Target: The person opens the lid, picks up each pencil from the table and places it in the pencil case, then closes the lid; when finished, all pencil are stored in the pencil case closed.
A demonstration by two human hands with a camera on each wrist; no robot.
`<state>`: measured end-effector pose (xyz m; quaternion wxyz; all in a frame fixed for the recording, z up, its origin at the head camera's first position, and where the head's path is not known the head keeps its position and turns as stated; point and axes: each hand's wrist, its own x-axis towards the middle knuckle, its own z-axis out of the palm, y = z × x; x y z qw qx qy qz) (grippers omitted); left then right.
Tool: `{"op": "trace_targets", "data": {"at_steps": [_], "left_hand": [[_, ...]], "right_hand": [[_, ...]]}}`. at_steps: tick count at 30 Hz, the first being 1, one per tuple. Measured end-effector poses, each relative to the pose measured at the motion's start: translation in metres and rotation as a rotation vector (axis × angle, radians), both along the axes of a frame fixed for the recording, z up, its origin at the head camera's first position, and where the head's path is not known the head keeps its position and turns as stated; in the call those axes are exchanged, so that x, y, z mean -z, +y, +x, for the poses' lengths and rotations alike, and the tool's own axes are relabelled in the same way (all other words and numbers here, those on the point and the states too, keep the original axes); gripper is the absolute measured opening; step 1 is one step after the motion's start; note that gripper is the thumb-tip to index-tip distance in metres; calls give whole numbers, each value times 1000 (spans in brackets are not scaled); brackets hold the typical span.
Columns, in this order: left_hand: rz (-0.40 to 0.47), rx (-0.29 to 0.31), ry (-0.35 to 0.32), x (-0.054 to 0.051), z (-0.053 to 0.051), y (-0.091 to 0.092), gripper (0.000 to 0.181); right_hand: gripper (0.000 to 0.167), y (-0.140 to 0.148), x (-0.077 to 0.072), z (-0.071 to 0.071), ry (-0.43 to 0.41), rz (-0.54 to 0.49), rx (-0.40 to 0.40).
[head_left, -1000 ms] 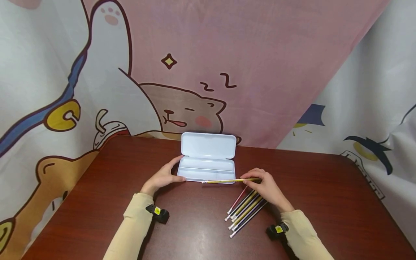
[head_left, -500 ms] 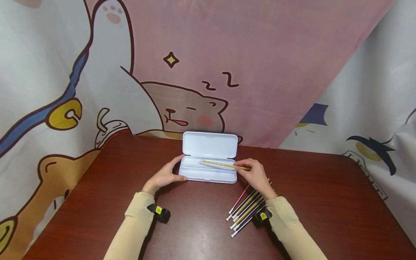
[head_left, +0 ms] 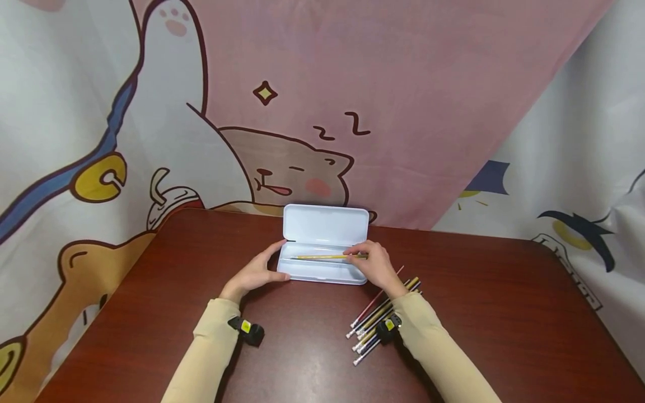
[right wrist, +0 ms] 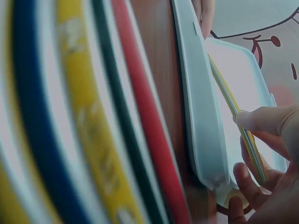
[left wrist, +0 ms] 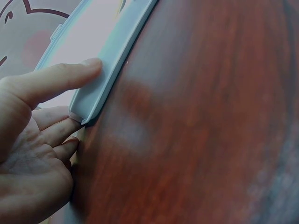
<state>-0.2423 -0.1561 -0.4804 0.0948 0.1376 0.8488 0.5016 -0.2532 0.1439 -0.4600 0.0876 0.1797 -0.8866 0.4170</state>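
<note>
1. One yellow pencil (head_left: 319, 257) is the centre of it all, lying lengthwise over the rear compartment of the white case (head_left: 325, 275), close to the divider; whether it touches the bottom, you can't tell.
2. Right hand (head_left: 374, 264) on it now: thumb and fingers closed in a pinch near the pencil's right end, eraser end pointing left.
3. Left hand (head_left: 254, 275) at the case's left end, thumb and fingers spread wide to grip it, thumb laid over the front edge, fingers at the side.
4. Behind, the lid (head_left: 325, 224) stands wide open, close to the cloth.
5. Just in front and to the right, a loose fan of pencils (head_left: 371, 304), red, yellow and dark, white erasers toward the front, partly under the right wrist camera (head_left: 387, 327).
6. And what a surface: a reddish-brown table (head_left: 302, 352), glossy, grain showing from the left wrist, a pale shine across its front, rear corners rounded.
7. Out to the room: printed cloth (head_left: 428, 112) fills the background, pink in the middle, white at the sides, with a sleeping animal (head_left: 297, 173), a yellow bell (head_left: 99, 177) and soft folds on the right.
</note>
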Motion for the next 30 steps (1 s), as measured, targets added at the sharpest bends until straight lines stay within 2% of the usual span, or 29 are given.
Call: {"op": "trace_targets", "data": {"at_steps": [8, 13, 21, 30], "left_hand": [[21, -9, -47, -1, -1, -1, 91], [21, -5, -45, -1, -1, -1, 91], [21, -2, -38, -3, -1, 0, 91], [-3, -14, -64, -3, 0, 0, 91]], "right_hand": [[14, -8, 2, -5, -22, -21, -13], [13, -6, 1, -3, -59, -46, -6], [12, 11, -3, 5, -150, -59, 15], [12, 28, -9, 18, -142, -98, 10]]}}
